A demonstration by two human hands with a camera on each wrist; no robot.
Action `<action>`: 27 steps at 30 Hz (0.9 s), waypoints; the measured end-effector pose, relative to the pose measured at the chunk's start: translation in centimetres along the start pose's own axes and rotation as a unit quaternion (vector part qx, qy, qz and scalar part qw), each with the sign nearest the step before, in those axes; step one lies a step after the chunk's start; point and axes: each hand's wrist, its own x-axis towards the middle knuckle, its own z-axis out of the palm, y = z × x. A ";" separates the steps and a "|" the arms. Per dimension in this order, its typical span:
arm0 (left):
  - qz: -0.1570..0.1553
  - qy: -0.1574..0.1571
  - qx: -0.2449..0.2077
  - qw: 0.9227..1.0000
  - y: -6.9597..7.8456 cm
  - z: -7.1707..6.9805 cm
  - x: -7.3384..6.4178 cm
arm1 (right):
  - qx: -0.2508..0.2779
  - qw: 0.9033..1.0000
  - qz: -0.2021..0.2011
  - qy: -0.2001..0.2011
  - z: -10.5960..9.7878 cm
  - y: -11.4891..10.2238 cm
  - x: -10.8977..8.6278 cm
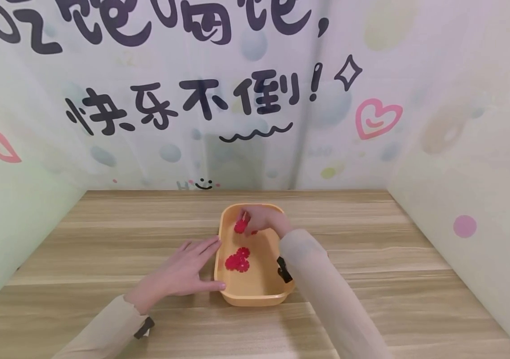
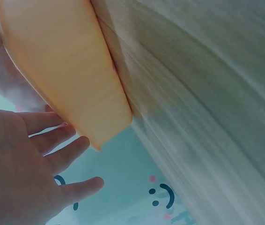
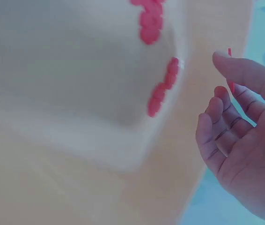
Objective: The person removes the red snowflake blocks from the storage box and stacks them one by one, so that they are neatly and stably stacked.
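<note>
A pale orange plastic tub (image 1: 259,300) stands on the table. My left hand (image 1: 187,269) spreads its straight fingers and thumb along the tub's left side, touching the rim. Inside the far end, my right hand (image 1: 261,218) pinches a thin red snowflake disc (image 3: 231,86) between thumb and index finger, seen edge-on in the right wrist view. Its other fingers are loosely bent. Several red notched discs (image 1: 238,262) lie in a cluster near the tub's left wall. Another bit of red (image 1: 254,232) shows just under the right hand, mostly hidden by it.
The wood-grain table (image 1: 147,219) surrounds the tub. A printed curtain (image 1: 169,149) hangs at the back, with pale walls on both sides. Black straps (image 1: 283,270) show at the wrists, the right one over the tub's right rim.
</note>
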 end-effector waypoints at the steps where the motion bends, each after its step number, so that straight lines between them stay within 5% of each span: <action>1: -0.001 -0.001 0.001 1.000 0.0 0.0 0.0 | 0.004 1.000 0.000 0.001 -0.3 -0.2 -0.1; 11: -0.010 -0.006 -0.005 1.000 0.0 -0.1 -0.1 | -0.031 0.999 -0.018 0.024 -2.4 -0.6 -1.4; 18: -0.006 -0.002 -0.001 1.000 -0.1 0.0 0.0 | -0.031 0.996 -0.079 0.026 -2.8 1.1 -2.8; 27: 0.000 0.007 0.002 1.000 -0.1 0.1 -0.1 | -0.017 0.994 -0.104 0.043 -2.9 3.5 -4.3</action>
